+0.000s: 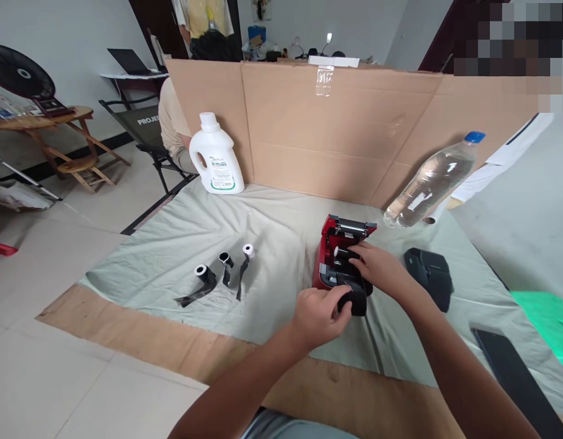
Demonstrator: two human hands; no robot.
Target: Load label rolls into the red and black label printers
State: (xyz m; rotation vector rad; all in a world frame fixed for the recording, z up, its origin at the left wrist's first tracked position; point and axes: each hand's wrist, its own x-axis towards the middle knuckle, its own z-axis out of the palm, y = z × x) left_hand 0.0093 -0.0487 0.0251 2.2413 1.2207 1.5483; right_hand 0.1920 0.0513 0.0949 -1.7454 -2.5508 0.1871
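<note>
A red and black printer (324, 251) stands on the cloth with its lid up. From it a wide black ribbon (354, 300) hangs over the front. My left hand (318, 316) is closed, thumb and fingers pinching the ribbon's loose end. Inside the printer, the fingers of my right hand (377, 267) curl onto a dark roll with a white end (340, 252). To the left stand three small rolls, a black-and-white one (201, 272), a dark one (225, 258) and a white-ended one (248, 250), each trailing a dark strip.
Behind the work rises a cardboard screen (336, 134). A white detergent bottle (217, 158) and a leaning clear bottle (434, 180) stand before it. To the right lie a black device (428, 275) and a dark flat slab (514, 372). Another person's sleeve (172, 116) shows behind the screen.
</note>
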